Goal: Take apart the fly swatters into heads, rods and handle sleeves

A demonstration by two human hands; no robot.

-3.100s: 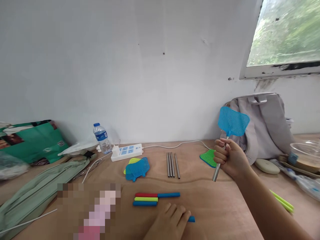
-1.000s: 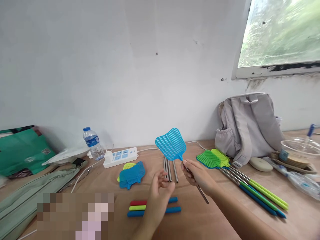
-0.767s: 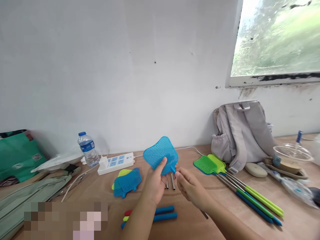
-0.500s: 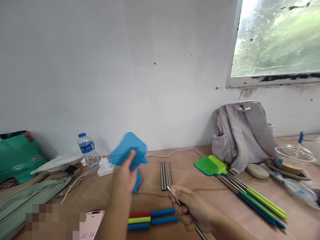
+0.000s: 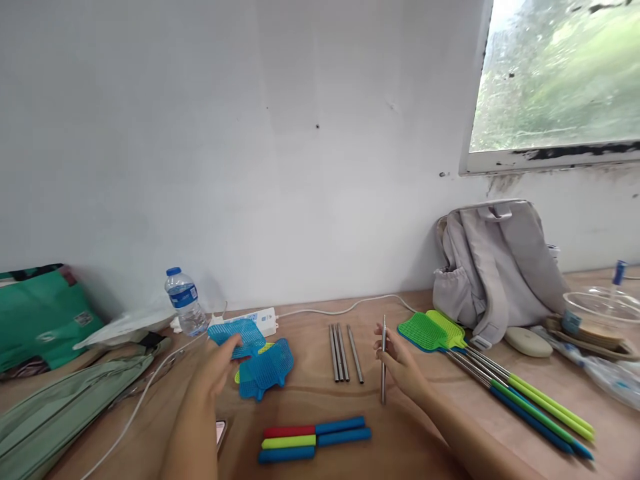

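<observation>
My left hand (image 5: 216, 367) is closed on a blue fly swatter head (image 5: 239, 333), at the far left of the loose heads. Two more blue heads (image 5: 267, 368) overlap a yellow one beside it. My right hand (image 5: 399, 363) pinches a bare metal tube (image 5: 383, 373), held nearly upright above the table. Several similar metal tubes (image 5: 339, 353) lie side by side left of that hand. In front are coloured handle grips (image 5: 290, 442) in red, yellow and blue. Complete fly swatters (image 5: 500, 373) with green, yellow and blue parts lie on the right.
A power strip (image 5: 269, 321) and a water bottle (image 5: 184, 300) stand by the wall. On the right are a grey backpack (image 5: 500, 267), a round beige case (image 5: 528, 341) and a plastic tub (image 5: 595, 313). A green bag (image 5: 47, 320) and a pale green pouch (image 5: 75, 393) lie left.
The blue head has come off the metal tube. My left hand has carried it left to the other heads, while my right hand keeps the bare tube and has turned it upright.
</observation>
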